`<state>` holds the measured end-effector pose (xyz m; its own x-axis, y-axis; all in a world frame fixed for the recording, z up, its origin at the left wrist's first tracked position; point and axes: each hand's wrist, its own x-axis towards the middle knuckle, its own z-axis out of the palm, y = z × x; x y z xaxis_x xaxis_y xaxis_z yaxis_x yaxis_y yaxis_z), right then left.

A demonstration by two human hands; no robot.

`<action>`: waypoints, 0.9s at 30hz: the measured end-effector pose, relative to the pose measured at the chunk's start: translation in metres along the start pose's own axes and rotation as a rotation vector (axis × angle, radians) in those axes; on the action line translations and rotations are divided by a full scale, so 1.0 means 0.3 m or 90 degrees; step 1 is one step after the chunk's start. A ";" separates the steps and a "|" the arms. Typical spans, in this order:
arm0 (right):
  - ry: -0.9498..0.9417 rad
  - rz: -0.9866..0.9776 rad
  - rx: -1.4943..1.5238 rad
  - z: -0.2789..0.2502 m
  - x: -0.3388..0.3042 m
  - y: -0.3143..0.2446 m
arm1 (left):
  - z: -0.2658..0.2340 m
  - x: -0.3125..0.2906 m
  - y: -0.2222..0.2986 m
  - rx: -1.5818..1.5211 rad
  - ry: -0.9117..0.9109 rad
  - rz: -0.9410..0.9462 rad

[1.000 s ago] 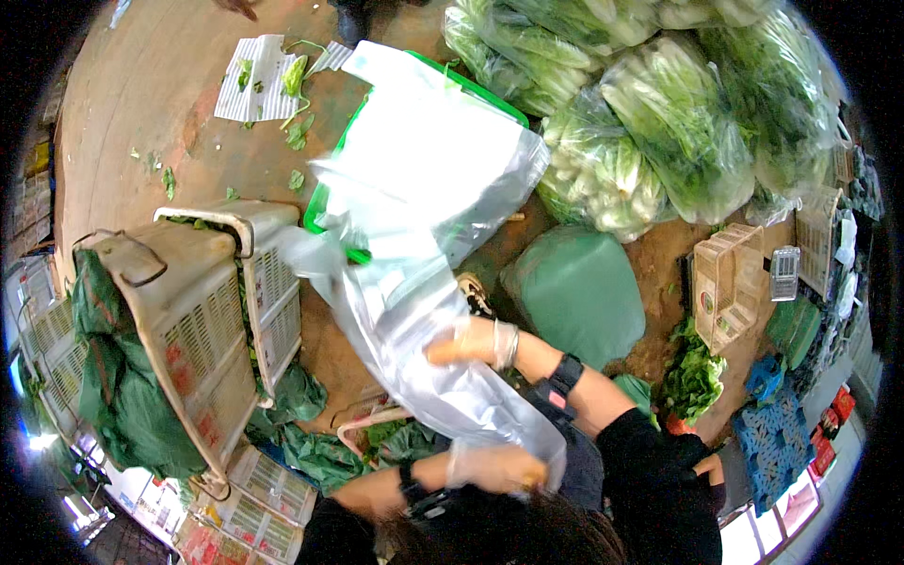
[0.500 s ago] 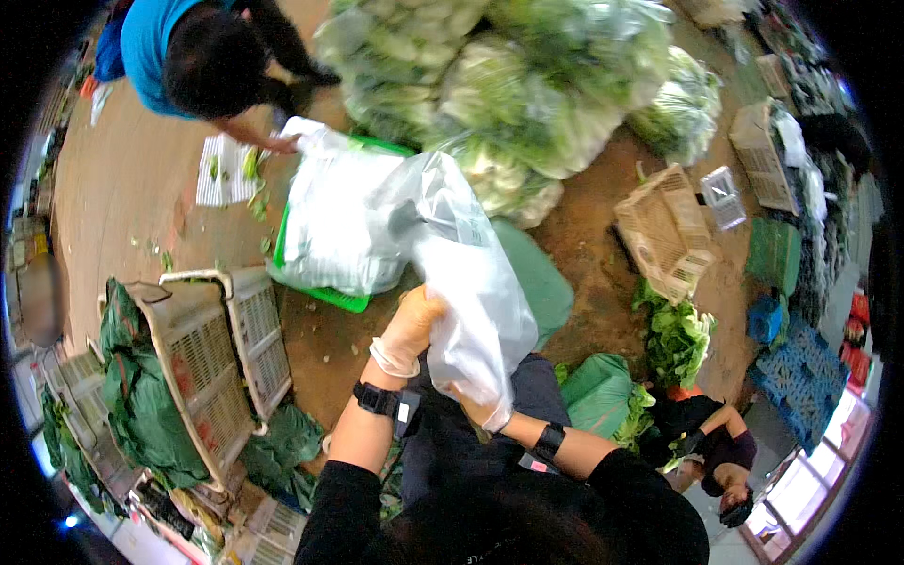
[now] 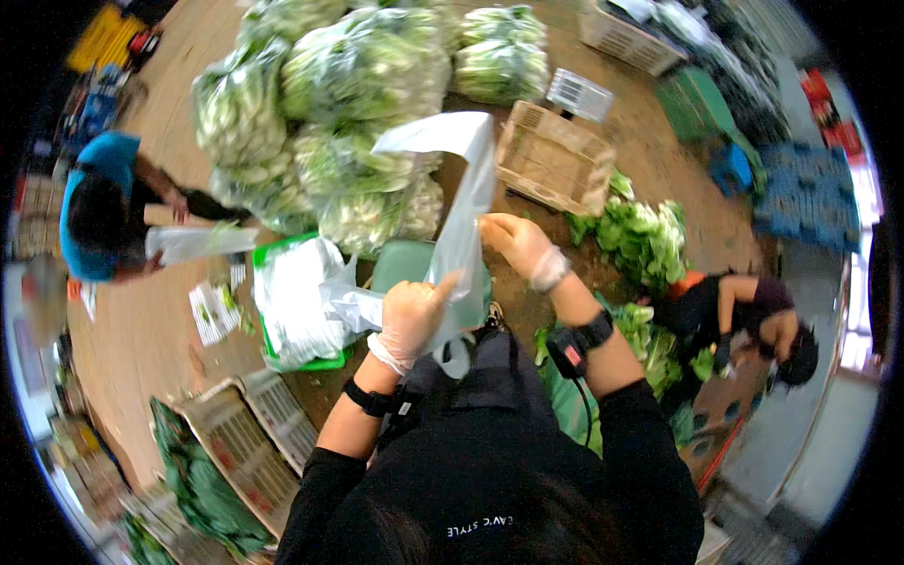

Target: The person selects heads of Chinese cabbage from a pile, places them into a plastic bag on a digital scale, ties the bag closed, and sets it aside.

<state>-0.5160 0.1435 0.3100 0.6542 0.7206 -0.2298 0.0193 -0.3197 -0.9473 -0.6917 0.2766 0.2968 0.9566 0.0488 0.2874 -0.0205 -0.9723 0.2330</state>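
Note:
A long translucent white plastic bag (image 3: 463,254) is stretched upright in front of me, its top edge flopping over to the left. Low on it, my left hand (image 3: 411,323), in a thin clear glove, is closed round the plastic. My right hand (image 3: 520,247), gloved the same way, pinches the bag's right edge higher up. To the left of my left hand lies a heap of white plastic bags (image 3: 303,297) in a green basket (image 3: 273,362); a strip of plastic trails between the heap and my left hand. Behind the bag stands a green stool-like object (image 3: 400,264), partly hidden.
Clear bags of leafy vegetables (image 3: 367,71) are piled ahead. A beige plastic crate (image 3: 551,155) and loose greens (image 3: 640,235) lie to the right. One person in blue (image 3: 99,202) bends at the left with a bag; another person (image 3: 767,311) crouches at the right. More crates (image 3: 250,452) stand lower left.
My right hand has risen from low near my lap to the bag's upper right edge. The bag now hangs taller and narrower. The person in blue has drawn away from the basket with a bag.

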 end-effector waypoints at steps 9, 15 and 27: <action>-0.014 0.160 0.352 0.150 -0.346 0.211 | -0.109 -0.103 -0.003 -0.016 -0.200 0.266; 0.121 0.157 0.335 0.332 -0.469 0.176 | -0.218 -0.178 -0.098 -0.274 -0.204 0.042; 0.076 -0.067 0.184 0.387 -0.441 0.069 | -0.158 -0.122 0.065 -0.874 -0.260 -0.407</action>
<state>-0.6901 0.1130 0.2951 0.7439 0.6582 -0.1156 -0.1129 -0.0468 -0.9925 -0.7408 0.2667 0.3348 0.9165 0.0713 -0.3935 0.3815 0.1395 0.9138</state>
